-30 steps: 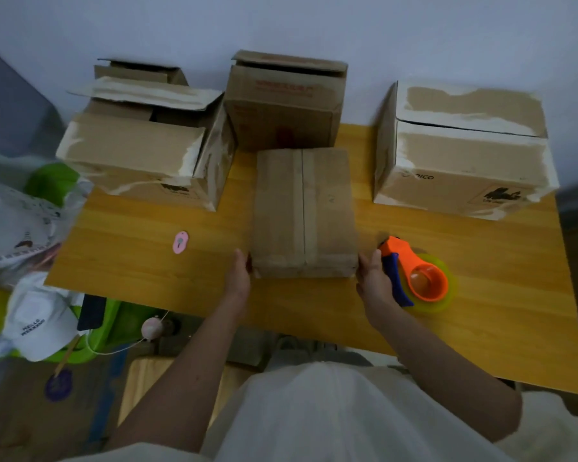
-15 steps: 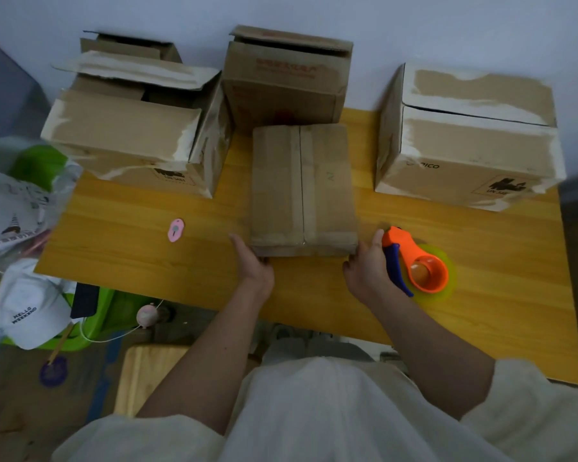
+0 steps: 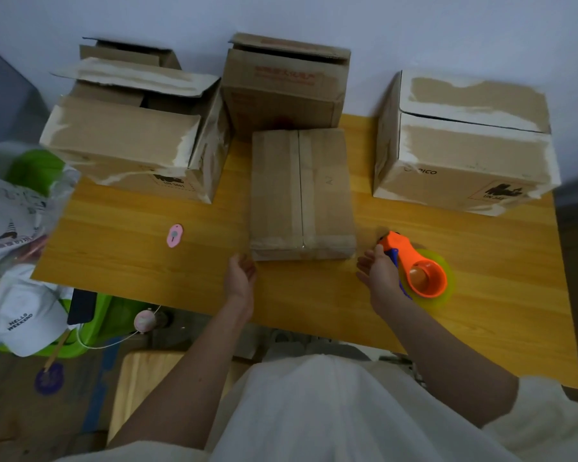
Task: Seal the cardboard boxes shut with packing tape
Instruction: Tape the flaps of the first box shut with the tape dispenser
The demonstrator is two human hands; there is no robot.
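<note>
Left hand and right hand both slack-fingered, gripping nothing, just near of taped box on desk, tape dispenser beside right hand.

Single head-worn view, looking forward-down over table toward wall; wide-angle, close above hands.

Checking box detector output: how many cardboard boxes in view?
5: centre box near the hands, front-left, far-left behind it, back-middle, right. More may be hidden.
</note>
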